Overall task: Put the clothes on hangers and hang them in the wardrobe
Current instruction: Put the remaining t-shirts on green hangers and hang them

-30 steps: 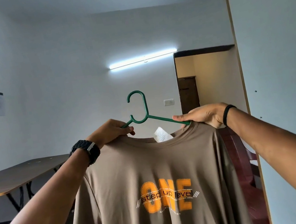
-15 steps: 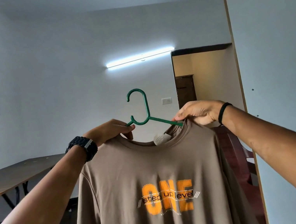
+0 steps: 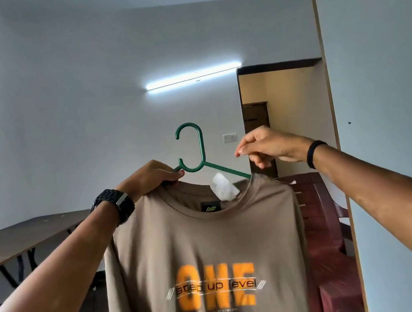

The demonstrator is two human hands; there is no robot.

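Gripping the green hanger and shirt shoulder, the left hand carries the soft, light T-shirt; the right hand hovers beside it, loosely curled, grasping nothing; best grabbed by the stiff hook.

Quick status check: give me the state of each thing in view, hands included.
Hanger: upright, inside the T-shirt's neck, hook free.
T-shirt: draped on the hanger, front facing the camera.
Left hand: grips hanger and T-shirt shoulder.
Right hand: off the T-shirt, holds nothing.
Tube light: on.
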